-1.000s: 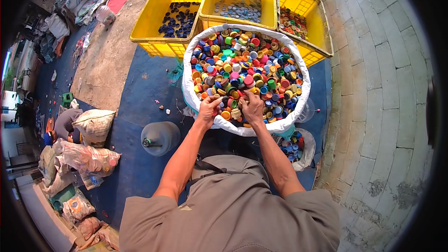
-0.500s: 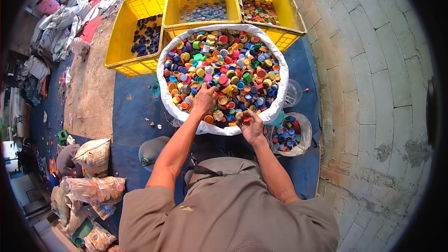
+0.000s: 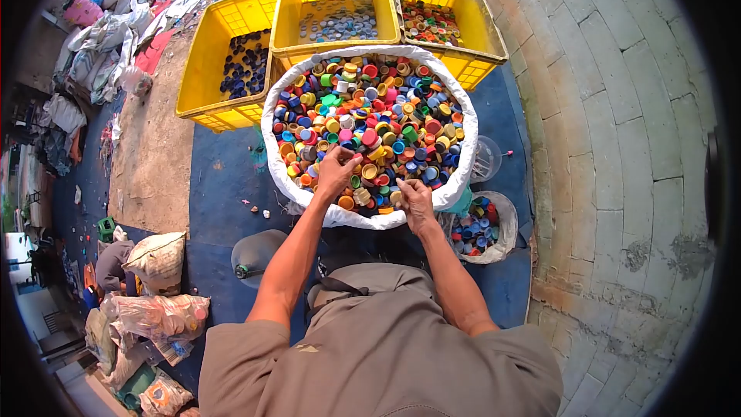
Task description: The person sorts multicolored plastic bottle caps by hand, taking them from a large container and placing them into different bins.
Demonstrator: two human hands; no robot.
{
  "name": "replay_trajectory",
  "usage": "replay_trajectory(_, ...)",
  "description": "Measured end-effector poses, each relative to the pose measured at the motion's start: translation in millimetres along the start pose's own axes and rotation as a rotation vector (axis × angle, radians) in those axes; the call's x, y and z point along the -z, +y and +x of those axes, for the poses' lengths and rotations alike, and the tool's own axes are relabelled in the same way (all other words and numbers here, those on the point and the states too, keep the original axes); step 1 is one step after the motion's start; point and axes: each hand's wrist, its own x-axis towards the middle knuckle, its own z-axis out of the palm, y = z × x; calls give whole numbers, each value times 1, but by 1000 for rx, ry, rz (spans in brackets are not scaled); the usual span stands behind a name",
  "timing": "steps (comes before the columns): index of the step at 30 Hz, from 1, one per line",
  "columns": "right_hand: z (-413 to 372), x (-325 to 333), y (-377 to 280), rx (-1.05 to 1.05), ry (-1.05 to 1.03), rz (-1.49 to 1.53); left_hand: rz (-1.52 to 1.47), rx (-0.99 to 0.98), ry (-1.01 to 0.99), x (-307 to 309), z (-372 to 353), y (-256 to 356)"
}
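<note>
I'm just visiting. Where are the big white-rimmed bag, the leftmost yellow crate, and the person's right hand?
White-rimmed bag [image 3: 340,217]: head view, on its near rim.
Leftmost yellow crate [image 3: 243,15]: head view, on its far inner wall.
Right hand [image 3: 418,203]: head view, on its back.

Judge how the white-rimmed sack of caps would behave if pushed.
The sack would probably feel heavy, being broad and heaped with caps. Its white rim looks like cloth, so may give. The caps lie loose, so some could shift.

Hold of left grip [image 3: 334,174] unclear, shirt [image 3: 386,363] cropped
</note>
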Motion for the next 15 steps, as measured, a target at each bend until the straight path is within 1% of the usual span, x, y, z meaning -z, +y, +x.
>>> replay_trajectory(1,4,-7,-6,49,37,-139,-250,172,-19,2,-6,1)
replay_trajectory(2,9,-17,-12,135,81,-254,-493,246,-24,4,-11,-3)
replay_trajectory(3,25,-12,-8,244,41,-404,-632,281,-31,8,-19,0)
replay_trajectory(5,39,-26,-20,457,26,-630,-910,345,-45,16,-38,9)
replay_trajectory(6,42,-34,-30,481,52,-800,-1033,332,-61,19,-44,5)
replay_trajectory(7,45,-43,-38,501,17,-790,-1107,354,-39,19,-51,2)
replay_trajectory(9,65,-48,-39,707,25,-1058,-1216,385,-31,21,-60,-1)
replay_trajectory(10,74,-52,-40,690,-33,-1092,-1257,393,-34,23,-67,-1)
replay_trajectory(13,85,-64,-50,681,-106,-1303,-1221,425,25,22,-79,-3)
replay_trajectory(14,88,-67,-50,676,-125,-1329,-1206,424,51,20,-84,-4)
replay_trajectory(15,92,-70,-51,673,-144,-1355,-1208,416,8,21,-88,-6)
